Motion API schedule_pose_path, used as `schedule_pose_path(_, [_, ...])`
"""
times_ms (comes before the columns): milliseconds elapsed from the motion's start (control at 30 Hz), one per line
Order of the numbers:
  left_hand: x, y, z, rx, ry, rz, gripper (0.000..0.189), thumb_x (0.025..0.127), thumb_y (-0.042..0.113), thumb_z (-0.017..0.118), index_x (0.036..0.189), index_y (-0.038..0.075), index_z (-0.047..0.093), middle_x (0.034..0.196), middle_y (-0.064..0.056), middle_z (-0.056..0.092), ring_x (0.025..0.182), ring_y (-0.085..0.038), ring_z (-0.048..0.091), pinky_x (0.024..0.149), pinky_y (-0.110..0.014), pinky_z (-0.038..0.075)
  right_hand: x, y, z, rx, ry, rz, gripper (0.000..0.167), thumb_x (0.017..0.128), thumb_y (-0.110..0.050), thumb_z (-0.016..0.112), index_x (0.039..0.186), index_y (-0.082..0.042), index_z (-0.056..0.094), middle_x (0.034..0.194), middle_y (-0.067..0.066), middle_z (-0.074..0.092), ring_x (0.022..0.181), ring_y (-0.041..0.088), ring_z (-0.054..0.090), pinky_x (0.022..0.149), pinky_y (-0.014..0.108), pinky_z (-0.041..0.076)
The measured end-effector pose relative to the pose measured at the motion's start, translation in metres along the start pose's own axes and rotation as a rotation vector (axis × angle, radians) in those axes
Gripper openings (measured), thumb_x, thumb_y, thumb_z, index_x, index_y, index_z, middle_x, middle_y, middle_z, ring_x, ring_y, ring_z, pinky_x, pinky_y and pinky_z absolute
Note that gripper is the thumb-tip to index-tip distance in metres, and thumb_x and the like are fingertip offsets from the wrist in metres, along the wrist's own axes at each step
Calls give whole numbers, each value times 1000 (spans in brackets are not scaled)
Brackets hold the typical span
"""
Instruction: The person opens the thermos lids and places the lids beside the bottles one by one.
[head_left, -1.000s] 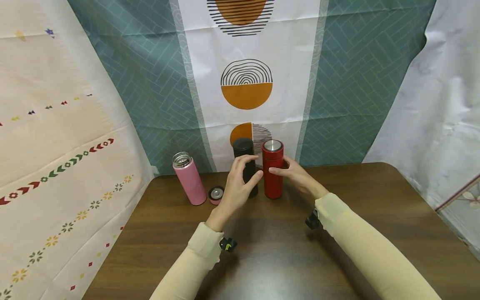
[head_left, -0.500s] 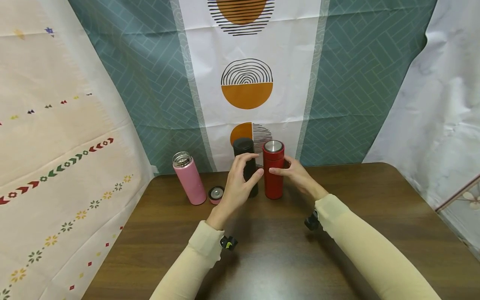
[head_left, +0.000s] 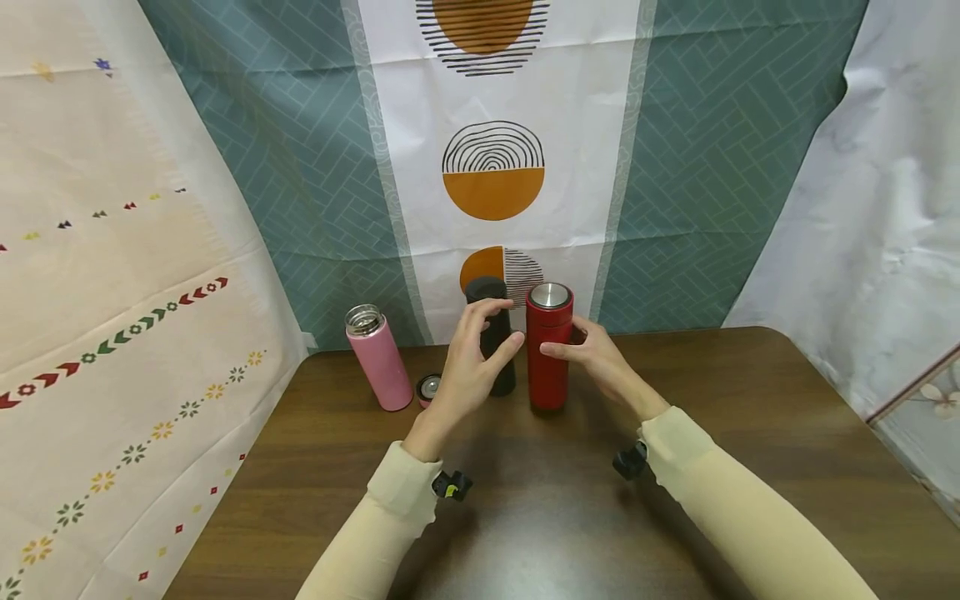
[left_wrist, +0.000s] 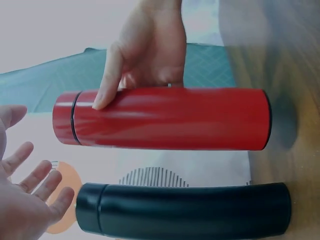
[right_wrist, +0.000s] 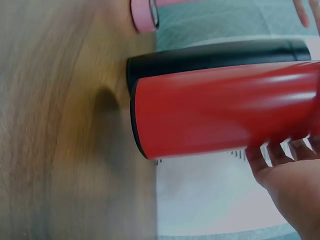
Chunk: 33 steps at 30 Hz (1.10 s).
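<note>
In the head view my right hand (head_left: 603, 360) grips a red thermos flask (head_left: 548, 367), thumb across its front and fingers behind. The flask is upright, with a steel-topped lid on. A shadow apart from its base in the right wrist view suggests that it hangs slightly above the table. My left hand (head_left: 472, 362) is held with fingers spread to the left of the red flask, touching nothing that I can see. Behind that hand stands a black thermos flask (head_left: 487, 291), partly hidden in the head view. The left wrist view shows the red flask's lid (left_wrist: 64, 118) near my left fingers.
A pink thermos flask (head_left: 381, 367) without its lid stands at the back left of the wooden table (head_left: 540, 500). Its pink-edged lid (head_left: 428, 387) lies beside it, partly covered by my left hand. A patterned cloth (head_left: 491, 100) hangs behind the table.
My right hand has brought the red flask slightly nearer to me and, it seems, up off the table. My left hand has shifted slightly left, covering more of the pink lid.
</note>
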<state>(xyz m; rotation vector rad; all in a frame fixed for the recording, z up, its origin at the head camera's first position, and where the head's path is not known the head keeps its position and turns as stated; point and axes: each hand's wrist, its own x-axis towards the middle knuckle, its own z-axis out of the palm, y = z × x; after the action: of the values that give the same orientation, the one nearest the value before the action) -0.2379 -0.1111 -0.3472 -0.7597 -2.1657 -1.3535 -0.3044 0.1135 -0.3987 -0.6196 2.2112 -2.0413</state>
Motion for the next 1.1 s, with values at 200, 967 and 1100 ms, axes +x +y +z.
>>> schedule_pose_path(200, [0, 9, -6, -56, -6, -34, 50, 99, 16, 71, 146, 10, 54, 145, -11, 50, 135, -29, 46, 115, -51, 38, -16, -8, 9, -28, 0, -37, 52, 91, -24, 78, 138, -9, 61, 124, 9, 70, 115, 29, 63, 97, 42, 52])
schedule_pose_path(967, [1, 22, -8, -91, -91, -4, 65, 98, 50, 67, 149, 14, 50, 148, 2, 48, 139, -12, 41, 118, -44, 36, -43, -16, 29, 51, -37, -56, 54, 90, -22, 77, 139, -7, 60, 126, 11, 70, 114, 31, 65, 98, 45, 53])
schedule_pose_path(1100, [0, 22, -6, -129, -136, -10, 70, 96, 53, 68, 150, 13, 49, 150, 1, 48, 140, -13, 40, 119, -46, 35, -48, -14, 28, 62, -56, -57, 55, 90, -20, 76, 141, -5, 59, 127, 11, 70, 113, 29, 65, 98, 45, 53])
